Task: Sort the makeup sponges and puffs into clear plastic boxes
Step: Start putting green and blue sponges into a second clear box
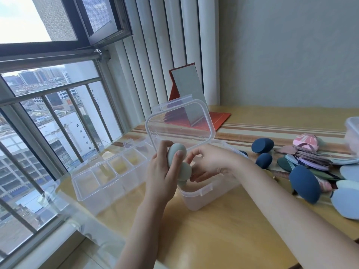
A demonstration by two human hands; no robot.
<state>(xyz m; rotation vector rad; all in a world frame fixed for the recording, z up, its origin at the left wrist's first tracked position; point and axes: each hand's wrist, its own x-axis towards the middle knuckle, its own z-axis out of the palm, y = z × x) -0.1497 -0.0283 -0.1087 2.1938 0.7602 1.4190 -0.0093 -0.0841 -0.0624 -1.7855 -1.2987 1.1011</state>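
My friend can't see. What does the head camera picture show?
Two hands hold pale green sponges over an open clear box on a wooden table: the left hand grips one sponge, the right hand touches another. Dark blue sponges and flat puffs lie at the right.

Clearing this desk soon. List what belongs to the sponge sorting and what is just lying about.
Job: left hand holding pale green sponges; right hand; open clear box; divided box; navy sponges; puff pile.

Lying about: red folding mirror; striped cloth.
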